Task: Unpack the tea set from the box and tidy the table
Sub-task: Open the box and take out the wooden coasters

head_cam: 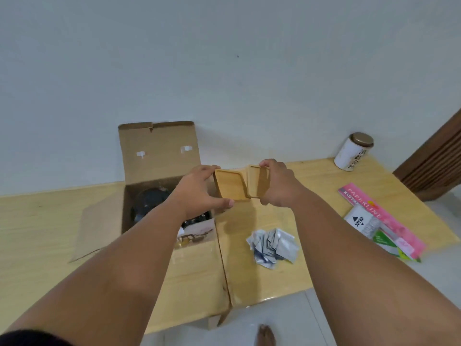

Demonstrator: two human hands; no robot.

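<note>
An open cardboard box [159, 156] stands on the wooden table [311, 181], its lid flap upright at the back. Dark glass pieces of the tea set [149, 203] lie inside, partly hidden by my left forearm. Above the table, just right of the box, I hold two small wooden trays side by side. My left hand [199, 191] grips the left wooden tray [230, 184]. My right hand [277, 186] grips the right wooden tray [257, 181], which is tilted on edge. The two trays touch along their inner edges.
A pile of silver sachets [273, 244] lies near the table's front. A white canister with a gold lid [353, 152] stands at the back right. A pink Paperline pack [381, 218] and a Joyko packet [360, 221] lie at the right edge. A bare foot [267, 335] shows below.
</note>
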